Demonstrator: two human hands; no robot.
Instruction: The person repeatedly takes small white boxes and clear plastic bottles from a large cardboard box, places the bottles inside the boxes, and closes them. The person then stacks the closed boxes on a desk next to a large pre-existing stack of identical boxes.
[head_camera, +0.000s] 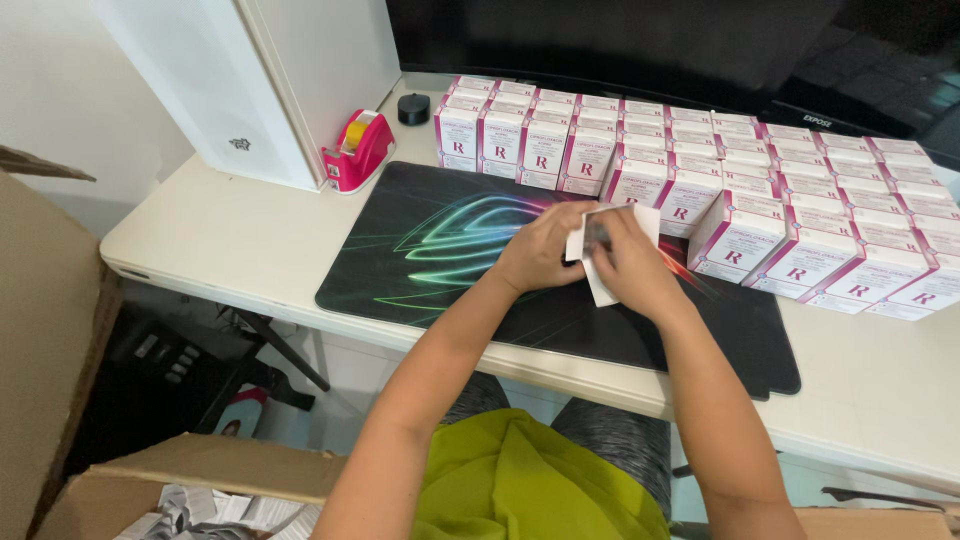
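Left hand (540, 250) and right hand (632, 268), each grip grasping one folded white paper leaflet (600, 262) above the black mouse mat (450, 260); pink-and-white cartons (740, 190) stand in rows at 2 o'clock on the counter (230, 240).

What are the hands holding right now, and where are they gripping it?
Both hands hold a white folded paper sheet over the desk mat: left hand at its left edge, right hand across its middle.

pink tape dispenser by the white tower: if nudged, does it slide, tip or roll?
The tape dispenser probably slides rather than rolls: it sits on a long flat base on the smooth white table. Tipping looks unlikely, since it is low and wide. Likely heavy for its size, though weight cannot be seen.
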